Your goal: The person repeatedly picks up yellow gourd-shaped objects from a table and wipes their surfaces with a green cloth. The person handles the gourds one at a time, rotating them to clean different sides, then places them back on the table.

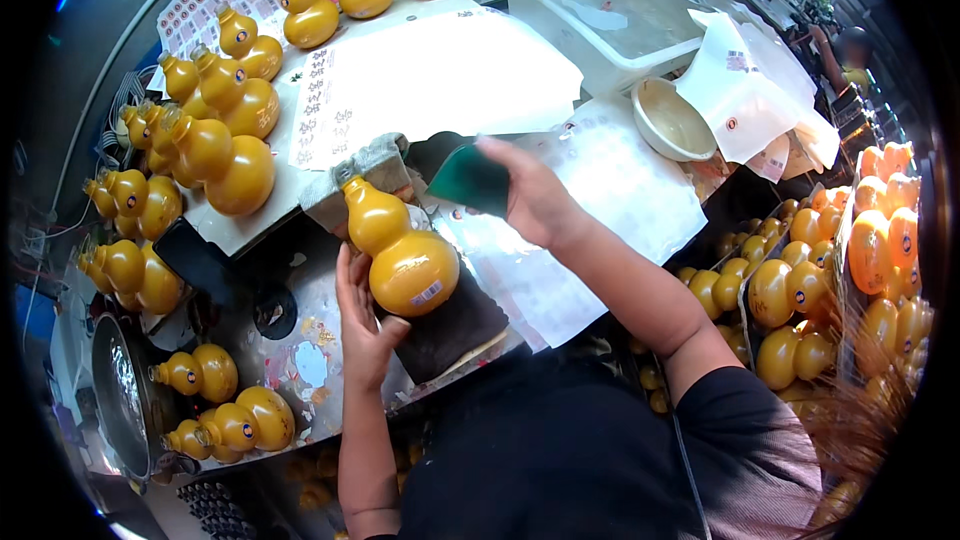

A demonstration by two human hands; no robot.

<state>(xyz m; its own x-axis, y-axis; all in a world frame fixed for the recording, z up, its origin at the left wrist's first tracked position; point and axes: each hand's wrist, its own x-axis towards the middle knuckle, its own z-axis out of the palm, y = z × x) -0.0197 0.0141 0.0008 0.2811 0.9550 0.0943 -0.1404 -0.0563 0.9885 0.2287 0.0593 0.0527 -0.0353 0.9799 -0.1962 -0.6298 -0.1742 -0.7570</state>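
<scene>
A yellow gourd-shaped bottle (405, 255) lies tilted in front of me, its neck resting against a folded grey cloth (382, 162) and its wide end over a dark cloth pad (452, 336). A small printed label shows on its lower bulb. My left hand (362, 335) cups the bottle from the left and below, thumb near its base. To the right and above the bottle, my right hand (535, 195) grips a flat green scraper (468, 180), slightly blurred and apart from the bottle.
White label sheets (430, 80) cover the worktop ahead. Several yellow gourd bottles (230, 170) stand along the left side and back. A translucent plastic tub (600, 50) and a cream bowl (672, 120) sit at the right. More gourd bottles (785, 290) fill crates at far right.
</scene>
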